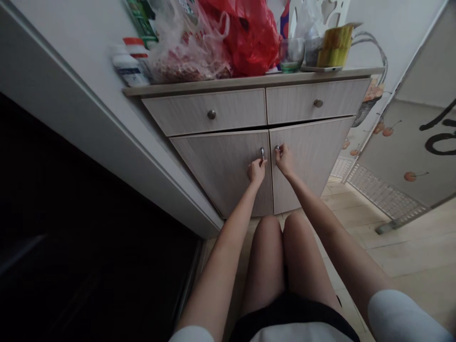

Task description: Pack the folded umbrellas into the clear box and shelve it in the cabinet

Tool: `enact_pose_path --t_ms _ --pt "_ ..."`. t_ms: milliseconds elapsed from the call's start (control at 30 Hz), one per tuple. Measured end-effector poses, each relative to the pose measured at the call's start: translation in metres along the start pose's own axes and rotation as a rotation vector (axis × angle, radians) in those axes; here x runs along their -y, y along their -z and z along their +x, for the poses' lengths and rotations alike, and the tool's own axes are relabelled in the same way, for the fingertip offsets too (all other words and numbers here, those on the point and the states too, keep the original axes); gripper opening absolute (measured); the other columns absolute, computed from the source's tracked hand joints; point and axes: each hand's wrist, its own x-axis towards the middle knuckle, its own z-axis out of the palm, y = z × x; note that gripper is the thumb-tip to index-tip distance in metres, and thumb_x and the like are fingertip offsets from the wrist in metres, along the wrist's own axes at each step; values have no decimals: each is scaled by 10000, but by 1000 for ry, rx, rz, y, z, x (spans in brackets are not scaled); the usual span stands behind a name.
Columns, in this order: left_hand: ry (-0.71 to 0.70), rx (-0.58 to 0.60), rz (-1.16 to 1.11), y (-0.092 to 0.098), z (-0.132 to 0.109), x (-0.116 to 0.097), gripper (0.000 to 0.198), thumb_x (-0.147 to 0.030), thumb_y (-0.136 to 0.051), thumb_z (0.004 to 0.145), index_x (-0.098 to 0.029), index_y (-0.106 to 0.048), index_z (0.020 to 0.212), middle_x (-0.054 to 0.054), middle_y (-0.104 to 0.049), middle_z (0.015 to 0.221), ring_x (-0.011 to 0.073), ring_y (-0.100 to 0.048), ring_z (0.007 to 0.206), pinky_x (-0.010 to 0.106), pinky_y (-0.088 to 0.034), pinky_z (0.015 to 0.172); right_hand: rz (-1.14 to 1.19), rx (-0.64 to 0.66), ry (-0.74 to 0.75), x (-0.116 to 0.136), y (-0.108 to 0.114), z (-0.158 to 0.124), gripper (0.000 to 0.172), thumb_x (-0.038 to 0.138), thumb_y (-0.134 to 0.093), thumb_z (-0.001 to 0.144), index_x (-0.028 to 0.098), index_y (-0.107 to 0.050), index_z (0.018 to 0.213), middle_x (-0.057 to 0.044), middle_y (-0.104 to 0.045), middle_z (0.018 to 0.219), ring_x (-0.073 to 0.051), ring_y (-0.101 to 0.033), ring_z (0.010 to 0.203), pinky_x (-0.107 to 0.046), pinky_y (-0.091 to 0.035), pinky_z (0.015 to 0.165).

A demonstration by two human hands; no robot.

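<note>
A low pale-wood cabinet [221,175] stands in front of me, with two drawers above two doors. My left hand [256,171] is closed around the metal knob [262,152] of the left door. My right hand [284,159] is pinched on the knob [277,148] of the right door [309,156]. Both doors look closed, or nearly so. My knees are just below, close to the cabinet's base.
On the cabinet top sit a red plastic bag [249,38], a clear bag [185,47], white bottles [126,64], a glass [291,54] and yellow items [335,45]. A dark opening [71,228] lies on the left. A panel with cherry pictures [402,152] leans on the right over a wooden floor [409,242].
</note>
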Motion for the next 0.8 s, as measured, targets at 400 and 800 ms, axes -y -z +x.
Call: enact_pose_path --t_ms 400,800 --pt "8 5 -32 -11 27 2 276 -391 -545 973 -205 -741 917 123 -761 971 229 -674 864 280 -375 685 -118 57 -86 13 -4 19 283 336 -408 1025 163 -575 1175 -140 -658 1089 -216 -598 898 -292 -420 755" --pt "4 -6 -69 -24 42 8 282 -373 -522 983 -192 -738 1004 146 -751 1048 252 -678 957 304 -418 779 -35 91 -205 16 -10 33 304 376 -446 1011 171 -592 1182 -137 -689 1095 -248 -637 970 -341 -480 830"
